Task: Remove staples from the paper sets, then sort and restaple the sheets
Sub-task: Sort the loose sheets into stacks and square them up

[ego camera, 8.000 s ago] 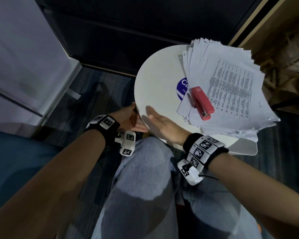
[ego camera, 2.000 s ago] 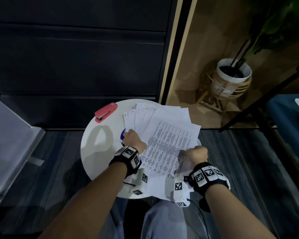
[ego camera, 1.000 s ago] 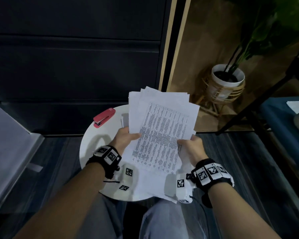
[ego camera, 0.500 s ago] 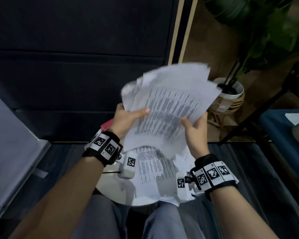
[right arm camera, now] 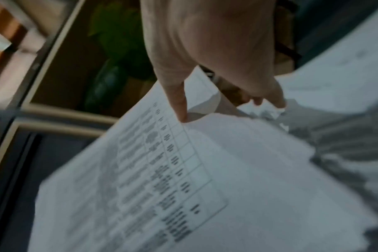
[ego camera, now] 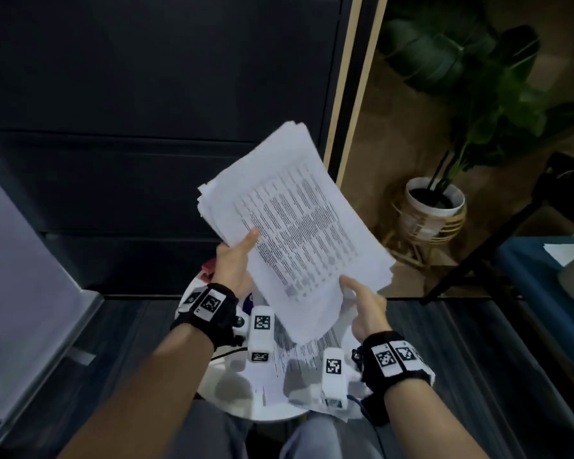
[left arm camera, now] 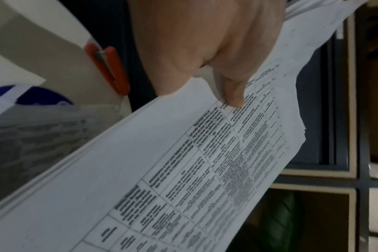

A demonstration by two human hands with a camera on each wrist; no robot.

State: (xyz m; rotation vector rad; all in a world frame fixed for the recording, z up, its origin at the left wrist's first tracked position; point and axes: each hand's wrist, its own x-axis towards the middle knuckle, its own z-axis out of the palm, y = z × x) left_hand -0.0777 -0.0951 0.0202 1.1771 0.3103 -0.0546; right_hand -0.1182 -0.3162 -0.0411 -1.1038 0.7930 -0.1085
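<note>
Above the table point(ego camera: 212, 385), at 12 o'clock from my lap, I hold the stack point(ego camera: 299, 220) tilted in the air. My left hand point(ego camera: 234, 270) pinches its 9 o'clock edge, thumb on top; my right hand point(ego camera: 367, 313) pinches the 5 o'clock corner. It looks thick, floppy and loose, so I would grip the edges firmly. White sheets, printed tables, edges fanned unevenly. The stapler point(left arm camera: 107, 68) lies behind.

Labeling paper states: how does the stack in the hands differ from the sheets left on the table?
The stack is lifted and tilted in the air; the sheets lie flat on the round table. The left hand pinches the stack's edge and the right hand meets its lower corner; no hand holds the sheets. The stack is thick; the sheets look few. Both are white pages with printed tables.
</note>
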